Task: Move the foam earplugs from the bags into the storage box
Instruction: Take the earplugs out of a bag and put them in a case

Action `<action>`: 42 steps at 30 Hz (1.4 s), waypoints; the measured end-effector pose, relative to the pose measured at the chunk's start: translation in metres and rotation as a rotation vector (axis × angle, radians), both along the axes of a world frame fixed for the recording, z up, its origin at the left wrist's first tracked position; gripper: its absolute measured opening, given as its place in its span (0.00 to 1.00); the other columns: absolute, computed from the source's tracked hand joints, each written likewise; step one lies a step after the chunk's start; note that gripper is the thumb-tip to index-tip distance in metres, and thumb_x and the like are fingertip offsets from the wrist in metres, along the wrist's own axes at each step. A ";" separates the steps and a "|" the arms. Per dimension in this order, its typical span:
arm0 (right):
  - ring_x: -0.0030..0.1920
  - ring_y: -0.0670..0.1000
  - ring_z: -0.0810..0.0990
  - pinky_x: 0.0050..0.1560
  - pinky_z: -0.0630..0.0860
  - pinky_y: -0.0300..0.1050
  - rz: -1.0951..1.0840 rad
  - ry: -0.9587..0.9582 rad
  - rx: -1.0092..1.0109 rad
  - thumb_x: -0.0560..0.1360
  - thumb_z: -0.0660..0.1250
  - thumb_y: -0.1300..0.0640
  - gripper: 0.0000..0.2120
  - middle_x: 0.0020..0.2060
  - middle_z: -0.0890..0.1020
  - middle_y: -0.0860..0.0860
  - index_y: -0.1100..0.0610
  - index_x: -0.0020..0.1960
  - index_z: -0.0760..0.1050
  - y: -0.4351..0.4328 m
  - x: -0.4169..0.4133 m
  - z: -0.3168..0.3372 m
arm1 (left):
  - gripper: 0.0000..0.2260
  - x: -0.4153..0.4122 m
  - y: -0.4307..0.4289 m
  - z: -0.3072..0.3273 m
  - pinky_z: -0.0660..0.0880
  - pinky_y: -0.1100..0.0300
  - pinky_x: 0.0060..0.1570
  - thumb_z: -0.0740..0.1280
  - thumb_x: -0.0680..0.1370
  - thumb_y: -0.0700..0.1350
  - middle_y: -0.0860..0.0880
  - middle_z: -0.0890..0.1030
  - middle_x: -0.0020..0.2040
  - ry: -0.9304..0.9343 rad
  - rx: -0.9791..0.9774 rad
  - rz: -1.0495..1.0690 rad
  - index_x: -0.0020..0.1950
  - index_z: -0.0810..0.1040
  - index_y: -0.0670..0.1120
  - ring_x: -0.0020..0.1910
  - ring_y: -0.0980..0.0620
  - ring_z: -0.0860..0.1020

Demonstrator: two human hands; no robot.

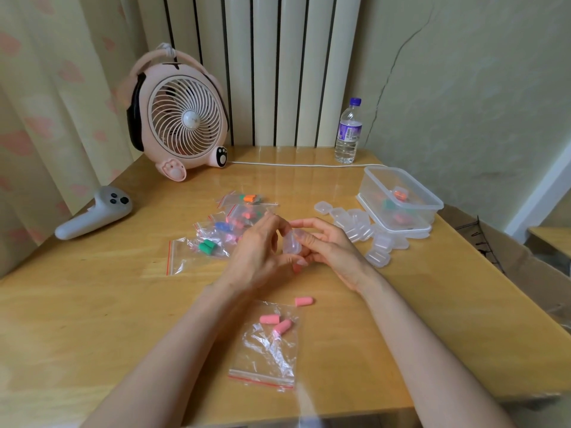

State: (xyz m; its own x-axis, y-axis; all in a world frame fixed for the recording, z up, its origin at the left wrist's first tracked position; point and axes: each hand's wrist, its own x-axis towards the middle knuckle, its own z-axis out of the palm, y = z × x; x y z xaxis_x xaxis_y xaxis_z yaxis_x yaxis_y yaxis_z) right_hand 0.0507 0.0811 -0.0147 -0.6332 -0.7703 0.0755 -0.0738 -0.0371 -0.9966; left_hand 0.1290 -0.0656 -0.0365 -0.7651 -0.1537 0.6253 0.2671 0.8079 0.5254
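Over the middle of the table my left hand (258,251) and my right hand (327,245) both hold a small clear plastic case (292,242) between their fingers. Whether the case holds anything I cannot tell. Close to me lies an open zip bag (265,350) with two pink foam earplugs (275,323) at its mouth. A third pink earplug (304,301) lies loose on the wood. Behind my left hand sits a pile of zip bags (222,230) with green, blue, pink and orange earplugs. The clear storage box (401,196) at the right holds small cases with coloured earplugs.
Several small clear cases (361,227) are heaped beside the storage box. A pink desk fan (182,115) stands at the back left, its white cord (309,165) running along the back. A water bottle (348,132) stands at the back. A white controller (92,213) lies at the left edge.
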 end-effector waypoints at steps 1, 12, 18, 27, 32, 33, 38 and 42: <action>0.31 0.52 0.79 0.35 0.75 0.42 -0.044 0.036 0.002 0.72 0.67 0.52 0.17 0.38 0.81 0.56 0.60 0.58 0.74 -0.001 -0.001 -0.001 | 0.28 -0.001 -0.001 0.000 0.64 0.66 0.29 0.70 0.60 0.66 0.59 0.69 0.36 0.000 0.008 0.011 0.45 0.73 0.43 0.33 0.60 0.69; 0.39 0.41 0.74 0.42 0.70 0.40 -0.191 0.721 0.566 0.65 0.75 0.45 0.12 0.40 0.75 0.42 0.44 0.45 0.77 -0.004 -0.008 -0.021 | 0.21 0.000 -0.011 -0.003 0.64 0.60 0.32 0.78 0.60 0.55 0.58 0.73 0.36 -0.145 0.165 0.181 0.43 0.71 0.50 0.32 0.57 0.71; 0.33 0.44 0.77 0.40 0.73 0.37 0.001 0.405 0.358 0.70 0.70 0.67 0.11 0.36 0.79 0.49 0.55 0.48 0.78 0.004 -0.009 -0.009 | 0.24 0.003 -0.009 0.000 0.67 0.56 0.34 0.76 0.61 0.58 0.58 0.73 0.30 -0.202 0.139 0.290 0.46 0.70 0.47 0.35 0.49 0.75; 0.39 0.49 0.76 0.45 0.71 0.41 0.523 0.321 0.498 0.71 0.71 0.65 0.06 0.35 0.80 0.53 0.61 0.49 0.80 0.017 0.005 0.009 | 0.22 0.002 -0.015 0.000 0.70 0.55 0.37 0.73 0.66 0.59 0.56 0.77 0.45 -0.189 0.219 0.403 0.48 0.69 0.49 0.40 0.47 0.77; 0.39 0.43 0.74 0.42 0.70 0.32 0.541 0.414 0.553 0.69 0.72 0.66 0.10 0.36 0.80 0.41 0.54 0.47 0.80 0.016 0.006 0.009 | 0.21 0.002 -0.015 -0.001 0.69 0.55 0.36 0.74 0.66 0.58 0.55 0.77 0.43 -0.177 0.209 0.400 0.47 0.68 0.50 0.38 0.48 0.77; 0.40 0.43 0.74 0.42 0.70 0.33 0.534 0.430 0.563 0.69 0.72 0.67 0.11 0.39 0.81 0.43 0.54 0.47 0.80 0.016 0.005 0.008 | 0.21 0.002 -0.015 -0.001 0.69 0.55 0.35 0.74 0.66 0.58 0.55 0.77 0.42 -0.179 0.208 0.401 0.47 0.68 0.49 0.38 0.48 0.77; 0.40 0.45 0.78 0.47 0.77 0.44 0.293 0.396 0.406 0.68 0.72 0.69 0.10 0.38 0.83 0.49 0.56 0.44 0.82 0.019 0.001 0.015 | 0.21 0.000 -0.014 -0.002 0.72 0.53 0.37 0.76 0.65 0.54 0.53 0.78 0.42 -0.196 0.195 0.359 0.46 0.67 0.49 0.36 0.48 0.77; 0.35 0.43 0.79 0.42 0.76 0.34 -0.109 0.328 0.017 0.68 0.71 0.73 0.11 0.35 0.82 0.48 0.59 0.43 0.81 0.015 -0.006 0.016 | 0.21 -0.001 -0.008 -0.002 0.73 0.55 0.36 0.77 0.62 0.52 0.50 0.81 0.42 -0.214 0.228 0.147 0.43 0.68 0.48 0.33 0.52 0.77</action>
